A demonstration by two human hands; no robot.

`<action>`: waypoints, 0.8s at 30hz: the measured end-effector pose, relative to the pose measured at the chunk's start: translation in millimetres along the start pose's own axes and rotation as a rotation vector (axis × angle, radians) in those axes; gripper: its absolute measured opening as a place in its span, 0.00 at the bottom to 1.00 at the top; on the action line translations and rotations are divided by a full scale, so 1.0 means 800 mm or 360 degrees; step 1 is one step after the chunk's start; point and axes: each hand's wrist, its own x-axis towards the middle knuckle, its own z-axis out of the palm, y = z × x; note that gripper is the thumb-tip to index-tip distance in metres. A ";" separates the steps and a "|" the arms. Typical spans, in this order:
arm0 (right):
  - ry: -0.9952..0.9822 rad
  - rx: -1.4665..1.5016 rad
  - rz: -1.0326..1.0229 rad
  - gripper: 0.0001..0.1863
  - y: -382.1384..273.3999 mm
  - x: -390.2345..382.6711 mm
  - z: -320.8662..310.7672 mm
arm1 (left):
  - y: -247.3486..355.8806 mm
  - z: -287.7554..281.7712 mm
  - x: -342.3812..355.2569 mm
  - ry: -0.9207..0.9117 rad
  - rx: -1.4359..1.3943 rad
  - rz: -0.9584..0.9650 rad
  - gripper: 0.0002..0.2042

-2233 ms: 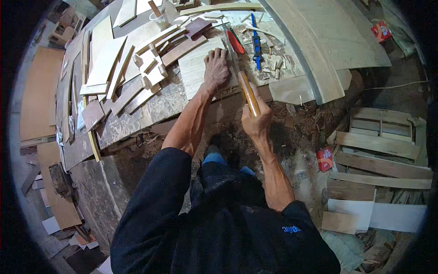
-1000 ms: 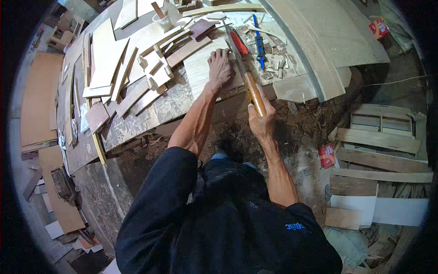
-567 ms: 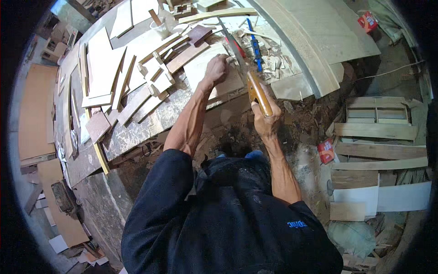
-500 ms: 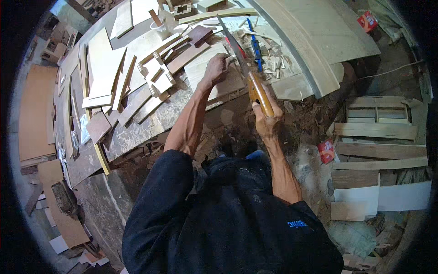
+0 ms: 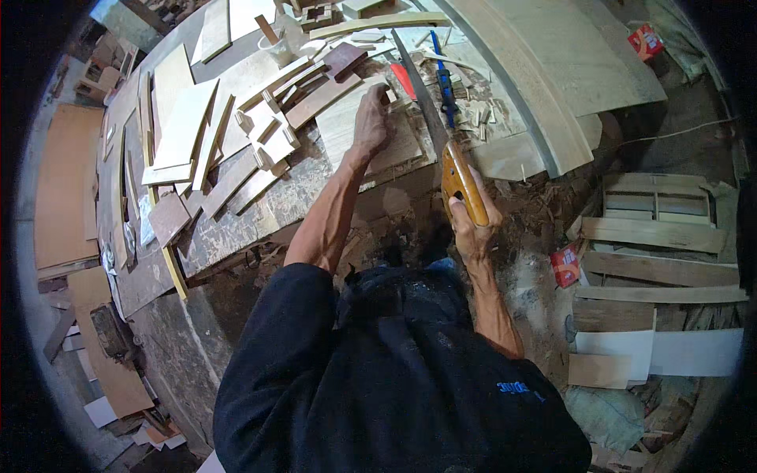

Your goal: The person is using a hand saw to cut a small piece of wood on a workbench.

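Observation:
My right hand [image 5: 475,225] is wrapped round the yellow-brown wooden handle of a handsaw [image 5: 422,98]. Its long dark blade points away, over the front edge of the workbench [image 5: 272,209]. My left hand [image 5: 371,126] rests on pale flat boards [image 5: 339,118] left of the blade, slightly blurred. Its fingers are curled, and what they grip is hidden from me. Just beyond the blade lie a red-handled tool [image 5: 403,80] and a blue-and-black bar-shaped tool [image 5: 446,91], among small wood offcuts [image 5: 477,118].
Wooden strips and a small notched assembly [image 5: 272,138] lie left of my left hand, near a clear plastic cup [image 5: 278,54]. A curved wooden panel [image 5: 528,83] spans the back right. Boards [image 5: 654,230] and a red packet [image 5: 565,266] lie on the floor at right.
The saw and my right hand have shifted a little right and nearer to me. My left hand has moved slightly left, baring more of the board beside the blade.

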 end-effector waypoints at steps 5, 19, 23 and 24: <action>-0.0084 -0.0089 0.0238 0.27 -0.015 0.004 -0.014 | -0.006 0.004 -0.007 0.0043 0.0198 0.0112 0.26; -0.0158 -0.0046 0.0164 0.27 0.002 0.001 -0.026 | 0.016 -0.007 -0.025 -0.0065 0.0400 0.0145 0.21; -0.0142 -0.0064 0.0124 0.27 0.002 -0.007 -0.033 | 0.015 -0.002 -0.027 -0.0106 0.0441 0.0055 0.21; -0.0145 -0.0061 0.0124 0.27 -0.001 -0.007 -0.034 | 0.011 0.000 -0.026 -0.0061 0.0407 0.0001 0.22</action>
